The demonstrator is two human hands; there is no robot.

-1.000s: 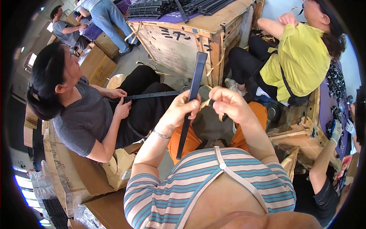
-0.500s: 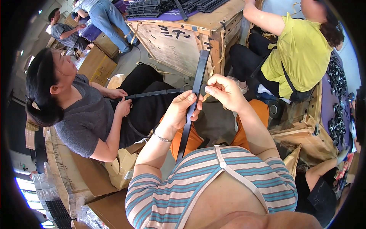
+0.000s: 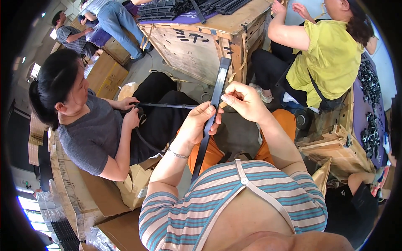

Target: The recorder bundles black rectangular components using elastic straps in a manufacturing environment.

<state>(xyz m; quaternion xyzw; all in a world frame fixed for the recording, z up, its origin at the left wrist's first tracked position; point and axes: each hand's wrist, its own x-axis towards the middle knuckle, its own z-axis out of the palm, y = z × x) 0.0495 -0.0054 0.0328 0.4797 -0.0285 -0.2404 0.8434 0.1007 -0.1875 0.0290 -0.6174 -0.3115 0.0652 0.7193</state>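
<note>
Both hands grip a long black strip (image 3: 210, 121): left hand (image 3: 197, 125) around its middle, right hand (image 3: 243, 100) pinching higher up.

Place: a workshop floor.
Evidence: wooden crates (image 3: 197, 46), cardboard boxes (image 3: 104, 75), stacked black parts (image 3: 167, 8), seated workers (image 3: 90, 134).

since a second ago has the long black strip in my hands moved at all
Yes, slightly. The long black strip has tilted a bit more upright, and its top end now sits nearer the wooden crate. Both the left hand and right hand grip it.
</note>
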